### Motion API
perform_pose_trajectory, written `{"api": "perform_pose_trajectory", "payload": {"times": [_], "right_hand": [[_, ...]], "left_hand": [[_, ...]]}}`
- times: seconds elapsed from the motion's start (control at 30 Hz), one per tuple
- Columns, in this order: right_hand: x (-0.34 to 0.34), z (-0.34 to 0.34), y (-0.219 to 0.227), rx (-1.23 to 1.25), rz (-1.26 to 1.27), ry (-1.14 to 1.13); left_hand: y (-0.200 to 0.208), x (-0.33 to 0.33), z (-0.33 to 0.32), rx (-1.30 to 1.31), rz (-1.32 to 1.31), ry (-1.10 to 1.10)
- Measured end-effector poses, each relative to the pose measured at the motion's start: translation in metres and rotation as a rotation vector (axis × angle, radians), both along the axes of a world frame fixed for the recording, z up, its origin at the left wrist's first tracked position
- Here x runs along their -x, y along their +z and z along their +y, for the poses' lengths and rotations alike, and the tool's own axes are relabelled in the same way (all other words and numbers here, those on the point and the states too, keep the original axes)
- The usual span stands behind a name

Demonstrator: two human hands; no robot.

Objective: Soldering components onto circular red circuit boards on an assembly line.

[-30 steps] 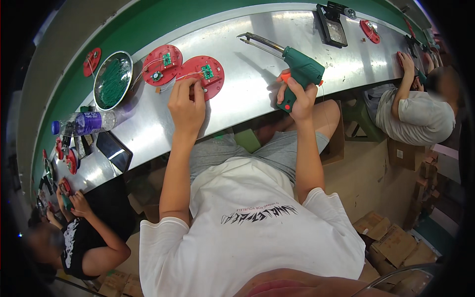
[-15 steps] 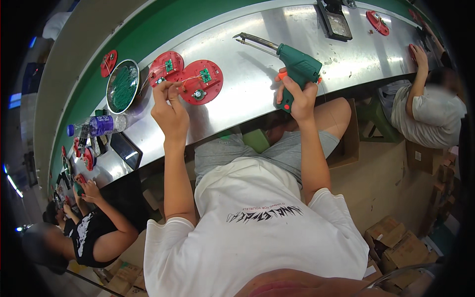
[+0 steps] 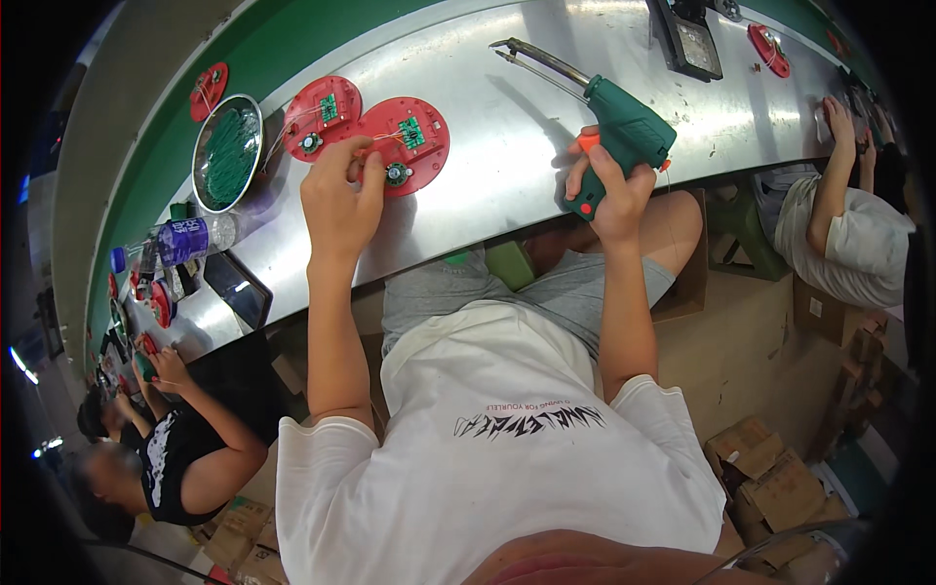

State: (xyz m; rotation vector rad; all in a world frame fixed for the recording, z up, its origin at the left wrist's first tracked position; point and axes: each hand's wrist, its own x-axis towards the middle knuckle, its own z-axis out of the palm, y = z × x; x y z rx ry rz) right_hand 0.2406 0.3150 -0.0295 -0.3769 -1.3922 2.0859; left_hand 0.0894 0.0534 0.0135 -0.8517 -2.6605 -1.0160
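Observation:
My right hand (image 3: pixel 619 202) grips a green soldering gun (image 3: pixel 632 119) by its handle, a finger near the orange trigger. The gun's long metal tip points up and left, above the bench and apart from the discs. Two round red plastic housings (image 3: pixel 433 119) lie side by side, each carrying a small green circuit board, thin wires and a round metal part. My left hand (image 3: pixel 341 200) is at the near edge of these housings, thumb and fingers bent together by the wires. Whatever its fingertips pinch is hidden behind them.
A metal bowl (image 3: pixel 202 185) of green strands stands left of the housings, beside another red housing (image 3: pixel 208 92). A bottle (image 3: pixel 185 241) and a dark phone-like slab (image 3: pixel 237 289) lie nearer. A soldering stand (image 3: pixel 694 47) sits far right. Co-workers sit on both sides.
The soldering gun in my right hand has moved right and slightly up. My left hand has shifted closer over the near edge of the right-hand housing. The whole view has shifted slightly.

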Motion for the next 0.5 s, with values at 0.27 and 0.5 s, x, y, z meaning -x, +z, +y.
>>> {"api": "perform_pose_trajectory", "payload": {"times": [0.27, 0.5], "right_hand": [[0.004, 0.001, -0.001, -0.060, -0.039, 0.003], [0.006, 0.003, -0.001, -0.093, -0.026, 0.030]], "left_hand": [[-0.011, 0.001, 0.007, 0.079, -0.084, -0.036], [-0.025, 0.003, 0.008, -0.129, 0.099, -0.036]]}}
